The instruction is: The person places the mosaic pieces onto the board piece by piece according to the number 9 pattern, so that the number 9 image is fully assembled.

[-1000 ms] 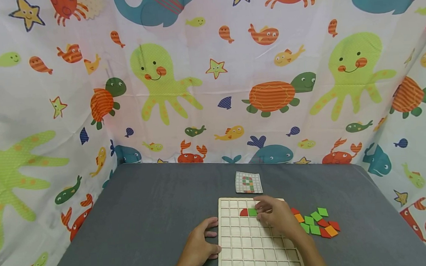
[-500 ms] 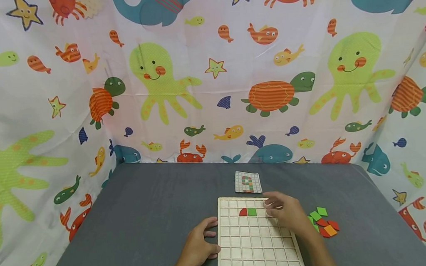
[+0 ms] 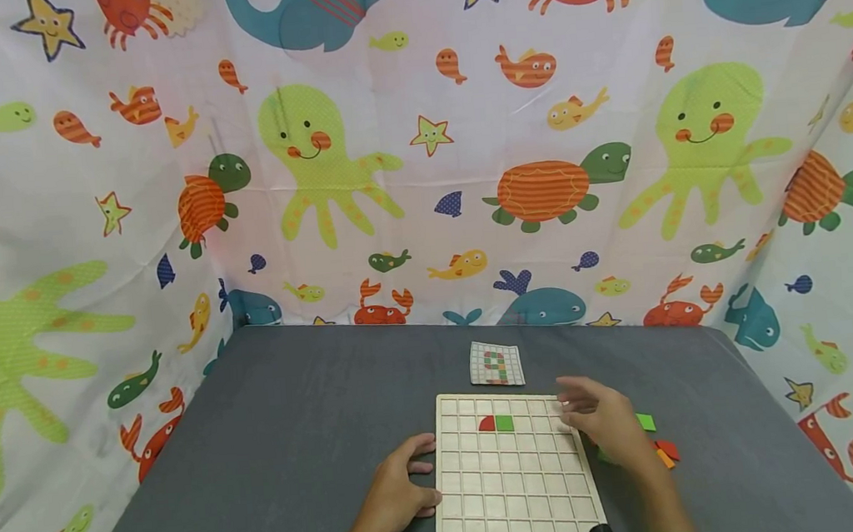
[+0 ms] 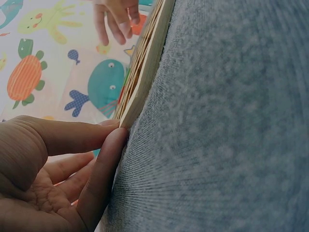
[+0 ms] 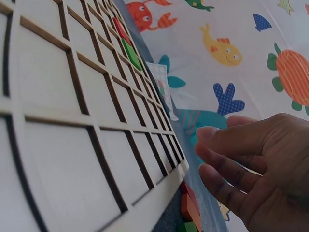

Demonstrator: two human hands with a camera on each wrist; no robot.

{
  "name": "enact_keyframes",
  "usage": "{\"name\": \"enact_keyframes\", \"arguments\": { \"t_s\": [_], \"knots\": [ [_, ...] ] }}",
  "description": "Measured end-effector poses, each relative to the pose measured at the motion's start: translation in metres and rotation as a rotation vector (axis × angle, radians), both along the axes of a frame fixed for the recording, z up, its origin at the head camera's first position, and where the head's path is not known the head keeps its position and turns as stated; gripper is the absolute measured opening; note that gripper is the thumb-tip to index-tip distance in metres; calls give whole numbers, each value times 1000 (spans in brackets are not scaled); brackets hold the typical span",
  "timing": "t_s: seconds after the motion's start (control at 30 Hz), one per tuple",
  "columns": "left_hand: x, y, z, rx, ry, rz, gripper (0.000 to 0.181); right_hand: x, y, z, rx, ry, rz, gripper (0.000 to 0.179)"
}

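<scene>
A pale wooden grid board (image 3: 519, 486) lies on the grey tabletop. In its upper rows a red piece with a rounded corner (image 3: 487, 423) sits beside a green square tile (image 3: 504, 423). My left hand (image 3: 399, 487) is at the board's left edge; in the left wrist view the thumb and a finger (image 4: 112, 150) pinch that edge. Over the board's upper right edge is my right hand (image 3: 596, 415), fingers loosely bent, with nothing seen between them in the right wrist view. It partly hides the loose tiles (image 3: 645, 422) to the right.
Behind the board lies a small card (image 3: 496, 364) printed with a coloured grid pattern. Red, orange and green loose tiles (image 5: 189, 209) lie by the board's right edge. A sea-animal curtain (image 3: 404, 176) encloses the back and sides of the table.
My right hand has moved right, away from the green tile, toward the loose tiles. The green tile stays in the grid beside the red piece. My left hand keeps its place.
</scene>
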State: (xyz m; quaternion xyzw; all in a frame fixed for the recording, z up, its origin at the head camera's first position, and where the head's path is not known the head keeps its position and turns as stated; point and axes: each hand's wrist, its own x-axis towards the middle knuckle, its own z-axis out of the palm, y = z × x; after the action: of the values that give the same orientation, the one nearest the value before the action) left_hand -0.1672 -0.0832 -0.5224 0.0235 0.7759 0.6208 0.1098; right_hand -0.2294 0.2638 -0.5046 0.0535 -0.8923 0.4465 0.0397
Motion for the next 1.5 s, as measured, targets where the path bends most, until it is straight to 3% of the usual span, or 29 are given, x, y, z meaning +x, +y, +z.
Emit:
{"name": "enact_keyframes", "arguments": {
  "t_s": [0.33,0.6,1.0,1.5],
  "knots": [
    [0,0,-1,-2,-5,10,83,2,18,2,7,-24,-22,58],
    [0,0,-2,0,4,3,82,2,24,1,72,-65,-60,59],
    [0,-1,-1,4,10,2,82,0,28,-2,139,-121,-40,62],
    [1,-1,0,2,16,1,81,-1,30,-2,140,-150,-52,62]
  ]
}}
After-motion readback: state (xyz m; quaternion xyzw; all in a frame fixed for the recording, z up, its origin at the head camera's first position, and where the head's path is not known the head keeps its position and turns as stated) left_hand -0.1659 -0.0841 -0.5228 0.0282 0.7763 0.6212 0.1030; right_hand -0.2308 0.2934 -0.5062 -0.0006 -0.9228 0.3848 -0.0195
